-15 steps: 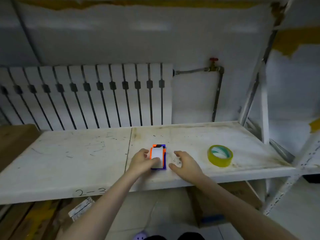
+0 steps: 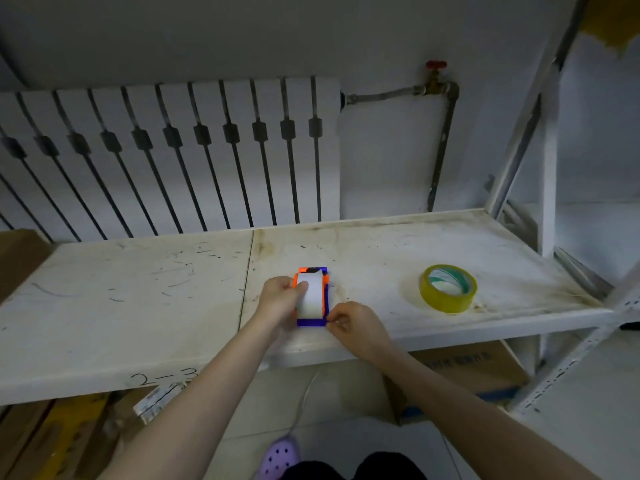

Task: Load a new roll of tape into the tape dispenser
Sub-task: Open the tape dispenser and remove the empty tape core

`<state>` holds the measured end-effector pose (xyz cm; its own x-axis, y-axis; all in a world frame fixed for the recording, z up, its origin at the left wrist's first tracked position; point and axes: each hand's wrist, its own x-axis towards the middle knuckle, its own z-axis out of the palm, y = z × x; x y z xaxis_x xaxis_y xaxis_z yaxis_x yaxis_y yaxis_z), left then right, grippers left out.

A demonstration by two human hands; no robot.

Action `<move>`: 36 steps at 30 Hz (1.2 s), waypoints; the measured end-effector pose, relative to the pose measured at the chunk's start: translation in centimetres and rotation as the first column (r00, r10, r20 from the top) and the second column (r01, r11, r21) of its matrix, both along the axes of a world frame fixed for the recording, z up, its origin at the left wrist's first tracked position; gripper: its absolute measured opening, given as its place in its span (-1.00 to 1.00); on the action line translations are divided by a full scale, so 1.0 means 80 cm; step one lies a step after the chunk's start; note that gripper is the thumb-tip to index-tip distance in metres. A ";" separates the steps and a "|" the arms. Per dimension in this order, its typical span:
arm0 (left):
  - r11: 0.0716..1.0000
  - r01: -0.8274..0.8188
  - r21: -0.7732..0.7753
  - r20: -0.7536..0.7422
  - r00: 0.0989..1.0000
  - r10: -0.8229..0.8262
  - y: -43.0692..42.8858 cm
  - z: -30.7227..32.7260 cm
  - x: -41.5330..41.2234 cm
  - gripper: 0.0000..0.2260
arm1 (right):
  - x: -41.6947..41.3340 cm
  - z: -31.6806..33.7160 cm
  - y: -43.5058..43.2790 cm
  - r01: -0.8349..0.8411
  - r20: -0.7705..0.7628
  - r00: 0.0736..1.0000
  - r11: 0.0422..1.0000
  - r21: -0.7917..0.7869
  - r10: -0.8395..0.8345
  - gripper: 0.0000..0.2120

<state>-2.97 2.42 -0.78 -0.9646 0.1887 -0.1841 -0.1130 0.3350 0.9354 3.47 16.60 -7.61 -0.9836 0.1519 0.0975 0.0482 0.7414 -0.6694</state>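
On the scuffed white shelf [image 2: 138, 306], seen from the head camera, the left hand [image 2: 280, 301] grips the left side of the orange-and-blue tape dispenser [image 2: 311, 296], while the right hand [image 2: 353, 323] pinches its near right corner. The yellow tape roll [image 2: 448, 288] lies flat well apart to the right, untouched. Judged from this, the small dispenser could slide or tip toward the shelf's front edge if either hold slackens.

Dim, flat indoor light; soft overall focus; wide-angle bending at edges; faint shadows.
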 end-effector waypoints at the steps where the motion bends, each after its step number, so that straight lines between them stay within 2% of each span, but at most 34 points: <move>1: 0.999 -0.023 0.037 0.025 0.999 0.022 0.001 0.005 -0.001 -0.78 | 0.001 -0.001 0.002 -0.006 0.003 1.000 1.000 0.011 0.006 -0.86; 5: 0.984 -0.069 0.163 0.108 0.993 0.052 -0.001 0.025 -0.008 -0.76 | 0.014 -0.003 0.009 -0.043 0.005 0.999 0.998 0.048 0.043 -0.86; 9: 0.984 -0.065 0.166 0.118 0.992 0.046 0.000 0.038 -0.002 -0.83 | 0.019 0.008 0.013 -0.064 0.008 0.998 0.996 0.066 0.063 -0.80; 13: 0.983 -0.034 0.183 0.078 0.997 0.020 0.006 0.047 0.013 -0.79 | 0.028 0.031 0.017 -0.056 -0.024 0.998 0.989 -0.134 0.053 -0.87; 16: 0.981 -0.012 0.194 0.056 0.998 0.002 0.008 0.056 0.025 -0.81 | 0.041 0.058 0.016 0.002 -0.108 0.993 0.941 -0.339 -0.041 -0.91; 19: 0.978 0.041 0.205 0.027 0.999 -0.048 0.012 0.062 0.040 -0.84 | 0.055 0.081 0.012 -0.029 -0.192 0.980 0.901 -0.433 -0.060 -0.88; 22: 0.978 0.082 0.194 0.003 0.996 -0.084 0.013 0.068 0.054 -0.84 | 0.068 0.095 0.003 -0.073 -0.241 0.970 0.904 -0.422 -0.035 -0.85; 27: 0.977 0.114 0.180 -0.016 0.993 -0.113 0.011 0.072 0.071 -0.79 | 0.083 0.101 -0.001 -0.007 -0.260 0.958 0.898 -0.440 -0.120 -0.86; 31: 0.968 0.110 0.227 0.036 0.992 -0.121 0.006 0.070 0.074 -0.76 | 0.090 0.101 0.003 -0.011 -0.248 0.963 0.901 -0.433 -0.108 -0.83; 36: 0.976 0.049 0.210 0.096 0.993 -0.071 0.003 0.073 0.070 -0.91 | 0.093 0.105 0.010 0.033 -0.162 0.978 0.864 -0.502 -0.132 -0.79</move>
